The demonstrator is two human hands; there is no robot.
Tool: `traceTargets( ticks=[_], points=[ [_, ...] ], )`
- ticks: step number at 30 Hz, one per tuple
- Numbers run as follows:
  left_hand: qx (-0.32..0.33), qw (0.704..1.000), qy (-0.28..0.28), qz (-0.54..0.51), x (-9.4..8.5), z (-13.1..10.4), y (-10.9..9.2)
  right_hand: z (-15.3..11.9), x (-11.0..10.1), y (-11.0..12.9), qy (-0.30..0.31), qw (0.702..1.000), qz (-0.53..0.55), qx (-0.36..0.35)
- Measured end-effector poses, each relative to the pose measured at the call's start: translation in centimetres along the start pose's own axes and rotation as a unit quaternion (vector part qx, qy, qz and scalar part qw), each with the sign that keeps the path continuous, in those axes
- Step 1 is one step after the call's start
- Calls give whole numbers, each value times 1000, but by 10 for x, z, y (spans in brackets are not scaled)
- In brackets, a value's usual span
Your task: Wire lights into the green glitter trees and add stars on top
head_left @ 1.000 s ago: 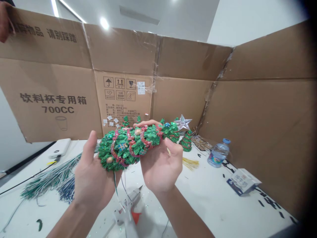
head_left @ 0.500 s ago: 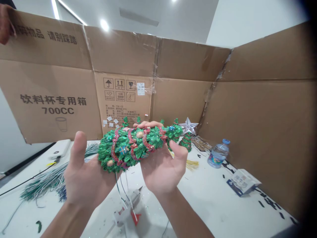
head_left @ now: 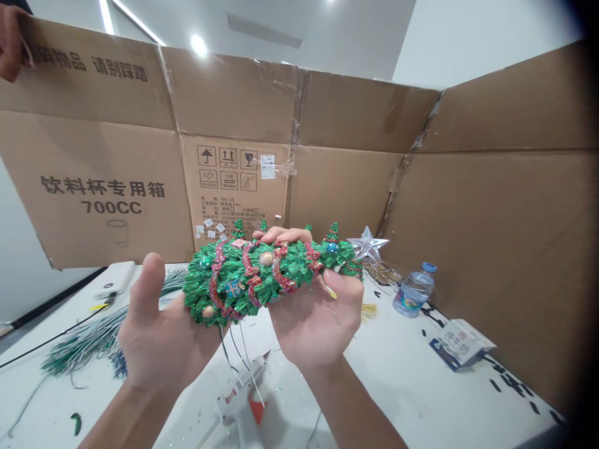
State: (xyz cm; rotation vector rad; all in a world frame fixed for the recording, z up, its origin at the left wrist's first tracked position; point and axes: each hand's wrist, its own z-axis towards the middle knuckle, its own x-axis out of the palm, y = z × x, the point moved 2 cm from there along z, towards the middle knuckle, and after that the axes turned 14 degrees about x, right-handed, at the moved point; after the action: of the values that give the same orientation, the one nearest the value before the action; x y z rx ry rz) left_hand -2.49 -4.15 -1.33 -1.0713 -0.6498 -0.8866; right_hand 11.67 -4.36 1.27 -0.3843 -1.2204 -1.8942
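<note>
A small glittery green Christmas tree [head_left: 241, 280] with red garlands and painted ornaments lies on its side above the table. Its clear star [head_left: 368, 246] points right. My left hand [head_left: 163, 337] supports the wide base, thumb raised away from it; its fingers are hidden behind the tree. Fingers of my right hand [head_left: 321, 324] wrap behind the middle and upper part, with the thumb near the top. Thin wires [head_left: 238, 349] hang below the tree. Beneath them on the table lies a white hot glue gun [head_left: 238, 390], beside a small red-orange piece [head_left: 257, 409].
Cardboard walls [head_left: 350, 193] enclose the white table [head_left: 416, 399]. Several little green trees [head_left: 238, 229] stand behind. Wire bundles [head_left: 84, 346] lie left; a water bottle [head_left: 414, 290], a paper packet [head_left: 461, 345] and black bits are right. Another person's hand [head_left: 14, 47] grips the cardboard's top left.
The star end of the tree has shifted slightly right, and its decorated side has rolled a little. My right hand has moved slightly right with it; the left has hardly moved.
</note>
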Motion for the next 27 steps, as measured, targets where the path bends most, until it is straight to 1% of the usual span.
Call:
traceTargets(
  ticks=[4,8,14,20,24,27],
  points=[
    [-34,998,36,-41,2,-1,0,0,1,0,8,1000,7,-1],
    [-42,998,31,-25,1,-1,1,0,0,-1,14,1000,18,3],
    [-30,999,-3,31,-2,0,2,1,-2,-3,10,1000,14,3],
    [-3,992,-87,89,5,2,4,1,-2,-3,20,1000,11,0],
    [-4,989,-110,99,9,2,4,2,-3,-4,17,1000,11,8],
    [1,988,-116,98,11,2,4,3,-4,-4,19,1000,7,-1]
  ],
)
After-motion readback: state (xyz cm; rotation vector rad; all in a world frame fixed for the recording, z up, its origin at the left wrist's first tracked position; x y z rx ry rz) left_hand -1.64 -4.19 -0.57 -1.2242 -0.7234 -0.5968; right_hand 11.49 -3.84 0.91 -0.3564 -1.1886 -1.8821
